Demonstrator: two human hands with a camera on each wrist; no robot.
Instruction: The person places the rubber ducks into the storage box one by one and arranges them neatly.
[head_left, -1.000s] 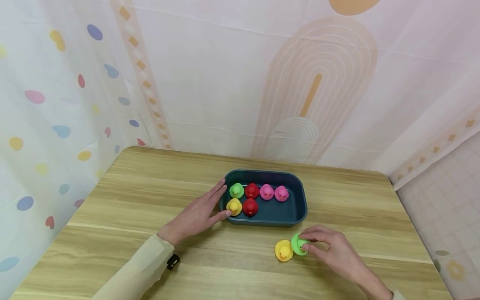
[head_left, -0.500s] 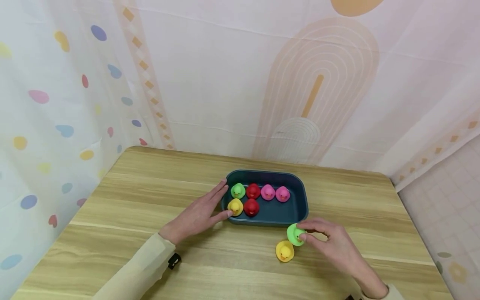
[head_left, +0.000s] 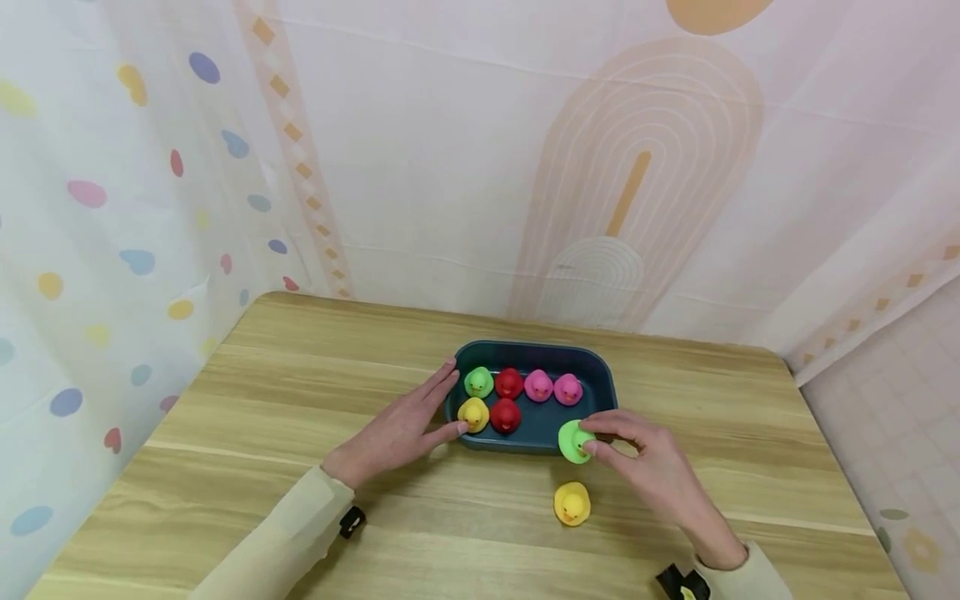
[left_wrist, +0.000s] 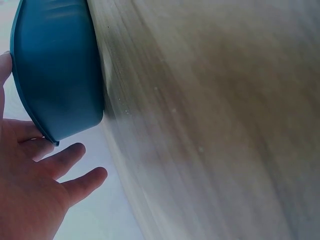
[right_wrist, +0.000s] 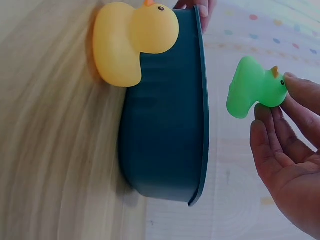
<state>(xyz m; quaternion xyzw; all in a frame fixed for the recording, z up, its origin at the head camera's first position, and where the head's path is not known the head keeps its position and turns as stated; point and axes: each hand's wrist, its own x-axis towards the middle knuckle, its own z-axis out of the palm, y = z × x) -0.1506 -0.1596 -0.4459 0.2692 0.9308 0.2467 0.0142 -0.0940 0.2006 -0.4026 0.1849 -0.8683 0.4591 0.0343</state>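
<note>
Between the thumb and fingers of my right hand (head_left: 648, 462) is a green rubber duck (head_left: 574, 442), pinched by its head. The right wrist view shows this duck (right_wrist: 252, 89) raised above the rim of the dark teal tray (right_wrist: 162, 130). With fingers extended, my left hand (head_left: 397, 432) rests against the left end of the tray (head_left: 592, 421); in the left wrist view its fingers (left_wrist: 65, 161) touch the rim. Inside the tray sit a green duck (head_left: 478, 382), a yellow duck (head_left: 473, 415), two red ducks (head_left: 506, 415) and two pink ducks (head_left: 538, 386).
A yellow rubber duck (head_left: 572, 504) stands on the wooden table (head_left: 420, 533) in front of the tray. Behind the table hangs a patterned curtain (head_left: 420, 150), and another dotted one lines the left side.
My right hand has lifted the green duck from beside the yellow one and carried it away from me, up to the tray's front rim. The left hand keeps its place on the tray.
</note>
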